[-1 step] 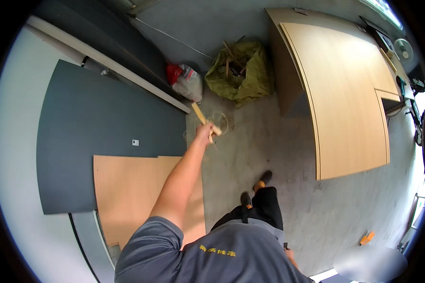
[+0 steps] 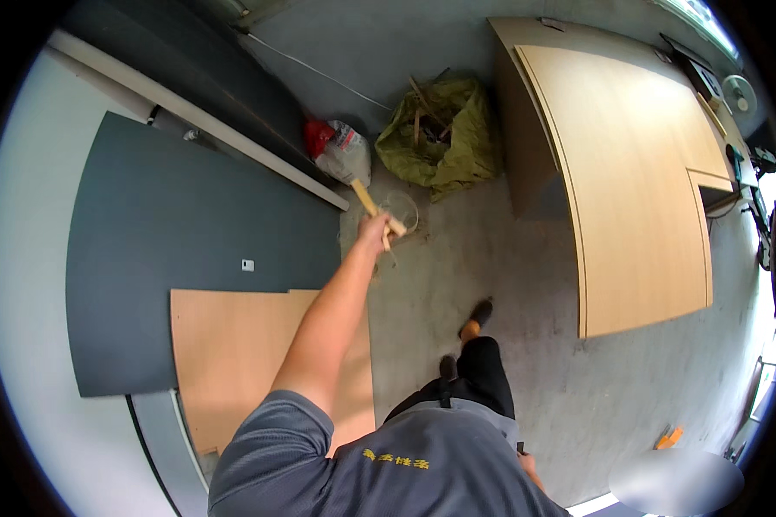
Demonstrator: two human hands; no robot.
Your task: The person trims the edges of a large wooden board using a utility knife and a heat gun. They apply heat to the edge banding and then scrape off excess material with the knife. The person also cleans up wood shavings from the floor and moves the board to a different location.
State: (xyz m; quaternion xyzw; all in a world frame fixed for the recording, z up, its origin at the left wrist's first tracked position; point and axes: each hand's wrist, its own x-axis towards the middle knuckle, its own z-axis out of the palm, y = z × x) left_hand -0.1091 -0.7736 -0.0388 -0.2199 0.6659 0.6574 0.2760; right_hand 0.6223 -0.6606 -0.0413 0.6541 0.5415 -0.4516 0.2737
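With my left arm stretched out ahead over the floor, my left hand (image 2: 373,231) is closed around several short pale wood strips (image 2: 364,196). Their ends stick out on both sides of the fist. Beyond them, in the corner, a green woven sack (image 2: 459,164) stands open with wood scraps (image 2: 416,127) inside. Just left of it leans a white and red bag (image 2: 347,157). My right hand (image 2: 527,463) is low at my right side, mostly hidden by my body. A small dark thing shows beside it, and I cannot make out whether the fingers hold it.
A large pale wood-panelled bench (image 2: 634,198) fills the right. On the left, a dark grey panel (image 2: 190,233) and a light wood board (image 2: 233,345) lie next to the wall. Loops of pale strapping (image 2: 403,207) are on the floor near my left hand. An orange object (image 2: 669,438) is lower right.
My feet have shifted in a step, the right foot moving slightly forward. My left hand has risen a little in the picture, still gripping the wood strips.
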